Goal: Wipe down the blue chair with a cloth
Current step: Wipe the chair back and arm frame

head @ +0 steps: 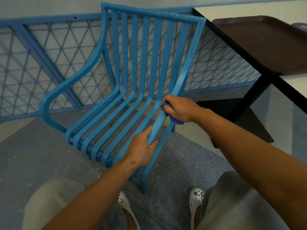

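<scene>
The blue chair [116, 103] of bent metal slats stands in front of me, its back toward the railing. My right hand [180, 108] grips a dark blue cloth [176, 121] and presses it on the rightmost slat where seat and back meet. My left hand [142, 148] holds a seat slat near the front right edge, thumb on one side and fingers curled round the other. Most of the cloth is hidden under my right hand.
A blue metal railing [49, 52] with mesh runs behind the chair. A dark table [249, 90] with a brown tray [265, 44] on it stands close on the right. Grey tiled floor [41, 155] lies to the left; my feet are just below the chair.
</scene>
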`<state>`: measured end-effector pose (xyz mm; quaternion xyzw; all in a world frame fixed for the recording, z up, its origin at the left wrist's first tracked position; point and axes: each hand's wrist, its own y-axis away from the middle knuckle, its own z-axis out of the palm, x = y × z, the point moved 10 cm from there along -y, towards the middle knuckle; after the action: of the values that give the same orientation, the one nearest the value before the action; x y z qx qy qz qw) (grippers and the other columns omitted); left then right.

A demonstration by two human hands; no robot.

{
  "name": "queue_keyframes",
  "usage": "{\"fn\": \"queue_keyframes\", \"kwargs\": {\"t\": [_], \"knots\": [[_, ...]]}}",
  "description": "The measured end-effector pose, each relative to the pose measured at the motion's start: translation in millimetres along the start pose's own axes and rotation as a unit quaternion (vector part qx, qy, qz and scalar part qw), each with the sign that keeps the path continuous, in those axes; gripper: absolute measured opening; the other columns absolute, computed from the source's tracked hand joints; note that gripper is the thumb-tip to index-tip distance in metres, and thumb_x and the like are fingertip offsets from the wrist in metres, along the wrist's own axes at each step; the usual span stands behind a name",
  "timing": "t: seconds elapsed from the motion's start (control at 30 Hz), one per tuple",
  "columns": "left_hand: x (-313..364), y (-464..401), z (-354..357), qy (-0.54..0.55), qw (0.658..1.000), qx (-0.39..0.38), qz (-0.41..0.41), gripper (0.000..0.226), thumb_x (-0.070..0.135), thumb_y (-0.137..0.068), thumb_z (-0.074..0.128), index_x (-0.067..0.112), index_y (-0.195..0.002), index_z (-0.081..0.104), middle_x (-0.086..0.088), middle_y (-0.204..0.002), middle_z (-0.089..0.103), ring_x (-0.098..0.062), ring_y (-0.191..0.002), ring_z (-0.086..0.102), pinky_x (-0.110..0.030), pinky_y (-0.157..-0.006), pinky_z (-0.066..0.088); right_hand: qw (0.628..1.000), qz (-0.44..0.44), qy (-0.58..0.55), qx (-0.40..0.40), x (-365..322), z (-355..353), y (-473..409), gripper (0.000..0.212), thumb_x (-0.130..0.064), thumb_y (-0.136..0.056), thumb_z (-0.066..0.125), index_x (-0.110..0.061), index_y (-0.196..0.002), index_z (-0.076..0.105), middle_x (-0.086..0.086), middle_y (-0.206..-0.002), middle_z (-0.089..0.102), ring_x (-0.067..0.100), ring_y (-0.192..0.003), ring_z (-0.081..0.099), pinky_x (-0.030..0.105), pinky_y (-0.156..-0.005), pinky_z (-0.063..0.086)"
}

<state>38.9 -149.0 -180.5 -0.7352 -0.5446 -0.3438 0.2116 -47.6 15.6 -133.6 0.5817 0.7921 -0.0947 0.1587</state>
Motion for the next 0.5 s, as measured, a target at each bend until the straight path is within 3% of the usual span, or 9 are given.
{"fn": "queue_keyframes", "kwargs": {"t": [0.13,0.27,0.37,0.5], "knots": [[-6.9,12.1,-8.1,-0.005,1.000,-0.017,0.016,0.056,0.033,-0.094,0.067,0.028,-0.146,0.047,0.006,-0.116,0.067,-0.008,-0.096,0.066,-0.037,-0.089,0.058,1.000,0.003,-0.018,0.018,-5.7,7.0,11.4,0.014,-0.043,-0.103,0.042,-0.029,-0.104,0.046,-0.006,-0.096,0.056,0.021,-0.082,0.056,0.037,-0.070,0.042],[-11.4,17.1,-22.4,-0.029,0.999,-0.027,0.027,0.057,0.027,-0.093,0.070,0.031,-0.145,0.048,0.006,-0.109,0.069,-0.018,-0.089,0.069,-0.035,-0.085,0.057,0.998,0.025,-0.040,0.033,-13.5,11.8,21.0,0.013,-0.045,-0.104,0.041,-0.033,-0.104,0.045,-0.012,-0.094,0.052,0.017,-0.081,0.053,0.035,-0.071,0.039],[-23.2,12.0,-36.2,-0.047,0.997,-0.049,0.035,0.060,0.030,-0.093,0.070,0.033,-0.147,0.046,0.007,-0.117,0.067,-0.012,-0.086,0.067,-0.029,-0.083,0.055,0.997,0.040,-0.044,0.039,-21.7,15.7,18.3,0.017,-0.045,-0.104,0.040,-0.029,-0.106,0.046,-0.010,-0.093,0.050,0.019,-0.078,0.053,0.035,-0.069,0.038],[-45.4,-1.4,-52.5,-0.075,0.992,-0.095,0.041,0.066,0.039,-0.092,0.071,0.030,-0.151,0.043,0.012,-0.137,0.058,-0.005,-0.115,0.059,-0.028,-0.100,0.049,0.996,0.057,-0.044,0.055,-36.2,20.9,10.7,0.021,-0.047,-0.104,0.037,-0.028,-0.103,0.044,-0.005,-0.101,0.052,0.023,-0.077,0.055,0.040,-0.069,0.045]]}}
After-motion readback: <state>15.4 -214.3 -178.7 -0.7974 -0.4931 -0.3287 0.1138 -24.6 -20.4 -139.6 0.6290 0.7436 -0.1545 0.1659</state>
